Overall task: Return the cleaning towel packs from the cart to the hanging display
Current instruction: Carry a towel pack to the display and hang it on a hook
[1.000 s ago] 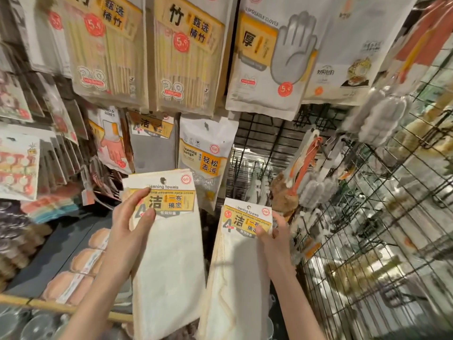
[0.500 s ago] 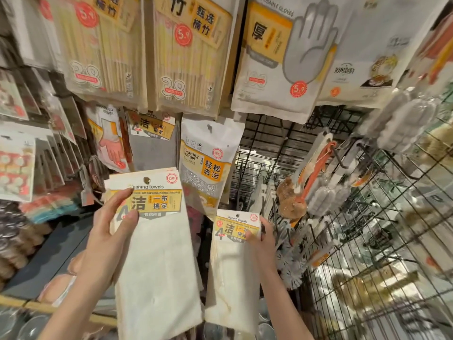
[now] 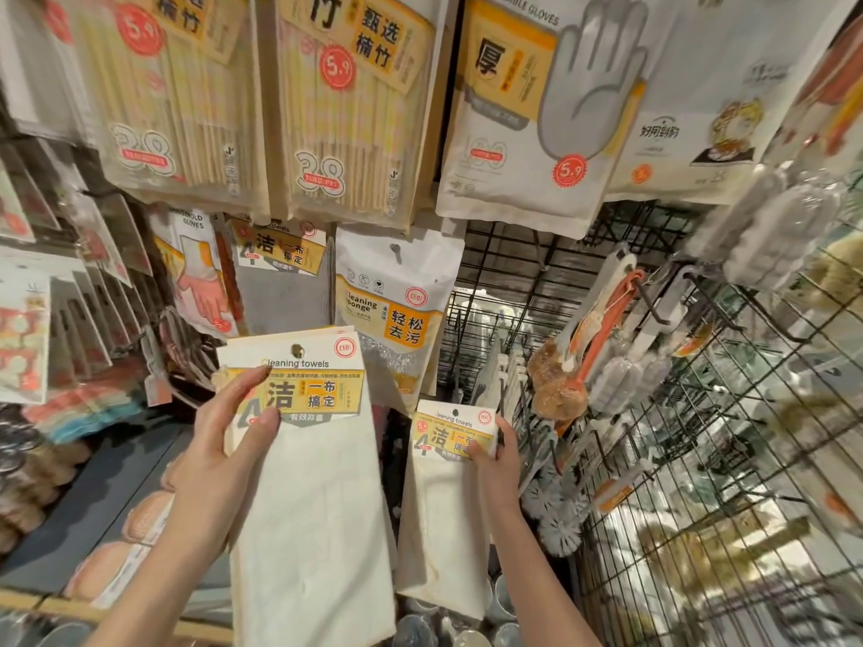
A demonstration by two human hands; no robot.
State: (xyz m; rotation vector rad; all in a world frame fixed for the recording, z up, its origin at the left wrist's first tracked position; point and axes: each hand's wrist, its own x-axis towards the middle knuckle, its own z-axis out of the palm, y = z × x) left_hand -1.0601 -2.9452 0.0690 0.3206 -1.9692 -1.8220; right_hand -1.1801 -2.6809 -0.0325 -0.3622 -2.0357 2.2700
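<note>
Your left hand (image 3: 219,441) grips the larger cleaning towel pack (image 3: 308,483) by its card header, thumb pressed across the yellow label and fingers curled behind the left edge; the cream cloth hangs straight down below your wrist, and the header's hang hole shows at the top, free of any hook. Up and left of that hand hangs a household gloves pack (image 3: 198,277); directly above your left hand another cleaning towels pack (image 3: 280,268) with grey cloth sits on the display. Just above and between your two hands hangs a cleaning sponge bag (image 3: 392,315), its lower left corner hidden behind the pack you hold on the left. Your right hand (image 3: 497,464) pinches the smaller cleaning towel pack (image 3: 446,502) at the right edge of its header, thumb on the front, fingers behind; its cloth droops beside your forearm, close to the left pack, though whether they touch is unclear. To the right of that hand, bottle brushes (image 3: 583,366) dangle on the wire grid rack (image 3: 700,459).
</note>
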